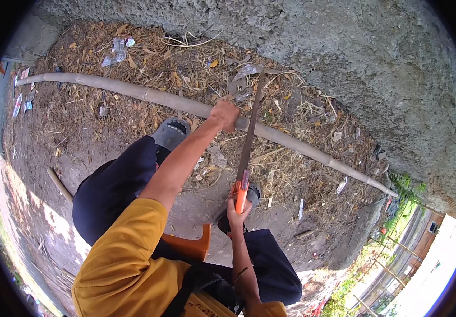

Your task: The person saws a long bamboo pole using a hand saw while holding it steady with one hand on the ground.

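The left hand (225,115) grips 1 long pole (180,103), and the right hand (238,214) holds the orange handle (242,201) of 1 saw (249,140) whose blade lies across the pole.

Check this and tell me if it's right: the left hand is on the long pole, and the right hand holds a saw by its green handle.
Not quite: the handle is orange, as the head view shows. The left hand is indeed on the long pole, and the right hand holds the saw.
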Demonstrator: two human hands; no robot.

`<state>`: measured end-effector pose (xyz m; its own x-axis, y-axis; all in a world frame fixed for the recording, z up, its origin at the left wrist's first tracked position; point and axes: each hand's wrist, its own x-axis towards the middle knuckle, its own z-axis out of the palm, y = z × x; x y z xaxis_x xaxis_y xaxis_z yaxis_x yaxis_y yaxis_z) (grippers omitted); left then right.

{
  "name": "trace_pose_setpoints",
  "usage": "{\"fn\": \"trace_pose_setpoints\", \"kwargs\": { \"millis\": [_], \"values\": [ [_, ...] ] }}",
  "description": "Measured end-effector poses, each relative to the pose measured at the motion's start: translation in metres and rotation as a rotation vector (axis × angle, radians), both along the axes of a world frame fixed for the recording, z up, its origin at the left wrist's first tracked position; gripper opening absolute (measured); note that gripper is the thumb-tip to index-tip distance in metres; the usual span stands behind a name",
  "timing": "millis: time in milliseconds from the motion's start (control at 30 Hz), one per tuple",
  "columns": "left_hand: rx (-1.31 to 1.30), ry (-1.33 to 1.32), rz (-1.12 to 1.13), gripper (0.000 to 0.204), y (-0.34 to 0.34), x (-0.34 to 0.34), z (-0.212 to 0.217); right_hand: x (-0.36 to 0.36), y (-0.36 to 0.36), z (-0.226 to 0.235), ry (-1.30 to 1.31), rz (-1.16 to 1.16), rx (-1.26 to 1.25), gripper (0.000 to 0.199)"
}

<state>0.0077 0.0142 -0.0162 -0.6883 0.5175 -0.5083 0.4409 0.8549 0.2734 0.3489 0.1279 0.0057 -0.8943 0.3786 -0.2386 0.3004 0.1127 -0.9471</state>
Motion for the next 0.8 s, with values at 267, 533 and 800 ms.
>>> {"fn": "trace_pose_setpoints", "kwargs": {
  "millis": [267,533,800],
  "values": [
    [0.02,0.05,-0.004,0.037,-0.007,0.017,-0.002,0.061,-0.02,0.001,-0.05,0.054,0.075,0.013],
    [0.035,0.039,0.015,0.033,-0.006,0.0,-0.005,0.068,-0.02,0.008,0.04,-0.028,-0.077,0.011],
    [0.008,-0.021,-0.023,0.033,0.003,-0.006,0.005,0.006,0.003,0.005,-0.064,-0.006,0.004,0.027]
  ]
}}
